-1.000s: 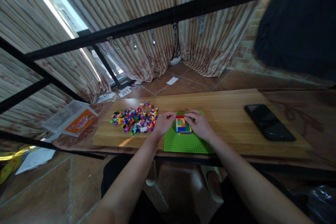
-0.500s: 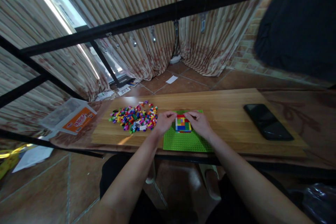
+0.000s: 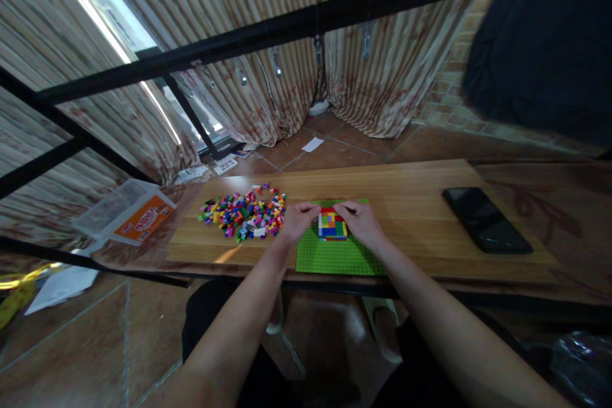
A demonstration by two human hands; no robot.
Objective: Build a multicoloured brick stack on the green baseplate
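Left hand (image 3: 297, 220), right hand (image 3: 363, 223), angled toward bricks (image 3: 333, 227)

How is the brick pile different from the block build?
The brick pile lies scattered; the block build is packed and squarish. The brick pile spreads wider than the block build. The brick pile is on the wooden top, the block build on the green baseplate. Both have many colors.

1 head camera, facing forward and down.
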